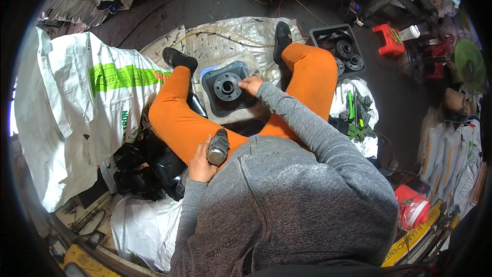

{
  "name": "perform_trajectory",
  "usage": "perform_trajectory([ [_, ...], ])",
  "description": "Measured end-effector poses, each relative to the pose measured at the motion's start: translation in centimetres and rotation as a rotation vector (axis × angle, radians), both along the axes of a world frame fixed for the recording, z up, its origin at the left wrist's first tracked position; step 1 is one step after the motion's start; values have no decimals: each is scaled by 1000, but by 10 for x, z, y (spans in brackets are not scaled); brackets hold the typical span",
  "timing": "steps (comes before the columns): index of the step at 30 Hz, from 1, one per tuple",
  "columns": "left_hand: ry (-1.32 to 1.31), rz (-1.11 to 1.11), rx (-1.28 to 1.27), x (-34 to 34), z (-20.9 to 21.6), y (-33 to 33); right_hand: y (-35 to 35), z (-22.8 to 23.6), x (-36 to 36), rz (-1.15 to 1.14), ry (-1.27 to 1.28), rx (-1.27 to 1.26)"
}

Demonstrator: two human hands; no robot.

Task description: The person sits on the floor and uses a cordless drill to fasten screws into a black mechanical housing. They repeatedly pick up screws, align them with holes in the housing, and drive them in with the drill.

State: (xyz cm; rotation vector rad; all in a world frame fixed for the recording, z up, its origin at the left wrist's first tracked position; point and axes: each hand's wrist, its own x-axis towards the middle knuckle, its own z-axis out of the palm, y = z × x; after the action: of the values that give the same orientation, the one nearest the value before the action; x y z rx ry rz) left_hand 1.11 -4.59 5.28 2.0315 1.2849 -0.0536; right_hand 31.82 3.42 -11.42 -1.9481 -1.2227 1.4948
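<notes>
My left hand (201, 166) is closed around a dark cordless drill (219, 150), held near my left thigh with its nose pointing away from me. With its fingers pinched at the right rim of a round dark flange, my right hand (249, 85) reaches in between my legs. The flange (221, 94) has a raised open hub in its middle and a ring of holes around it. It sits in a grey square tray (239, 106) with rounded corners. Under the tray lies a pale block or board (221, 120), partly hidden.
A dark crate (316, 33) beyond my right foot holds several similar round parts. Green-and-black tools (351, 107) lie on a white sack at my right. A large white sack (72, 79) stands at my left. A red container (388, 41) and a green fan (469, 64) stand farther right.
</notes>
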Motion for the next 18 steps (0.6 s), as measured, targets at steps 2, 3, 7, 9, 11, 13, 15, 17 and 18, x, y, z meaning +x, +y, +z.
perform_trajectory([
  [2, -49, -3, 13, -1, -2, 0, -7, -1, -8, -89, -41, 9],
  [3, -27, 5, 2, -1, -3, 0, -10, 1, -11, -143, -74, -3],
  [7, -33, -6, -5, 2, -5, 2, -17, 20, -15, -180, -59, -82],
  [9, -61, -2, -29, 4, -3, 4, -18, 32, -15, -117, -118, -80],
  [11, -93, 21, -81, 6, 2, 7, -23, 43, -13, -117, -144, -82],
  [13, -165, 78, -112, 4, 14, 11, -32, 53, -11, -169, -134, -94],
  [15, -406, 193, -201, 1, 32, 18, -46, 64, -1, -357, 290, -111],
  [17, -313, 79, -83, -3, 53, 30, -60, 75, 1, -658, 893, -240],
  [18, -416, 149, -218, 0, 62, 32, -65, 82, 6, -581, 1124, -267],
])
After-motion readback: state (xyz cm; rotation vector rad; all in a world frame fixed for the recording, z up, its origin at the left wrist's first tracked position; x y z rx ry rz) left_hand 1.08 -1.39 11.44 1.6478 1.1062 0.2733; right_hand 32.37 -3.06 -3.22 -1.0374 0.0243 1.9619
